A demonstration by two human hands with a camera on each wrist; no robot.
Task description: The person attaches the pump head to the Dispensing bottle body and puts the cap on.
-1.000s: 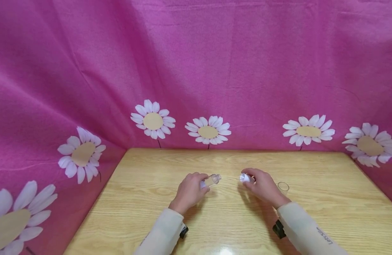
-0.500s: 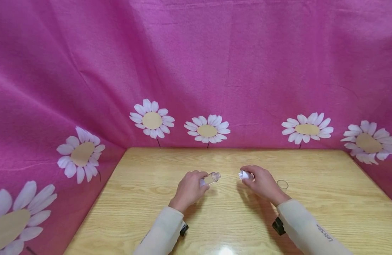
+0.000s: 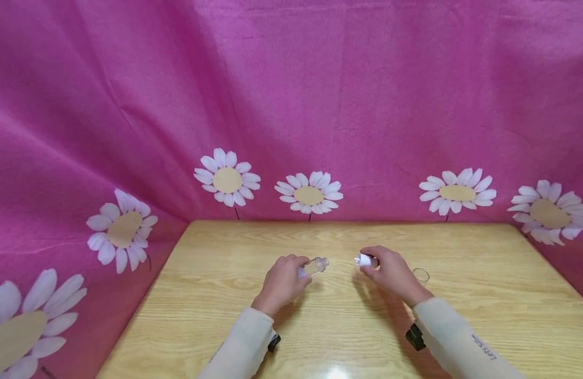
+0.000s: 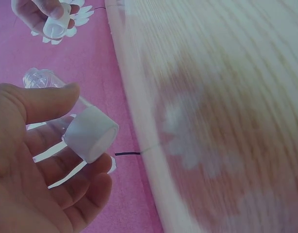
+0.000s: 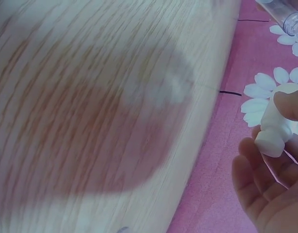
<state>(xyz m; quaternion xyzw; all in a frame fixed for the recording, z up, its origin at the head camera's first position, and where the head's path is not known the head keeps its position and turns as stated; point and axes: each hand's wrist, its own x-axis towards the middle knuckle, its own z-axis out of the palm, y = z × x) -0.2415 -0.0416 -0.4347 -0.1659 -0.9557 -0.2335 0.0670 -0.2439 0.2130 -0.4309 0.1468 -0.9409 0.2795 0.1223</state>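
My left hand (image 3: 283, 281) pinches a small clear bottle (image 3: 315, 266) between thumb and fingers. The bottle lies sideways in the air, its threaded neck (image 4: 36, 77) pointing toward the right hand and its white base (image 4: 93, 135) by the fingertips. Opposite, across a small gap, my right hand (image 3: 388, 272) grips a white pump top (image 3: 364, 260). Its open collar faces the bottle neck, and in the right wrist view the narrower nozzle end (image 5: 271, 142) shows near the fingers. The two parts are apart, both held above the table.
A clear round cap (image 3: 421, 275) stands on the wooden table (image 3: 215, 295), just right of the right hand. Pink cloth (image 3: 367, 105) printed with white daisies hangs behind the table and along its left side. Dark wrist cameras (image 3: 415, 337) sit under both sleeves.
The right hand has shifted very slightly up, and the pump top has turned a little in its fingers. The left hand and bottle stay nearly still.
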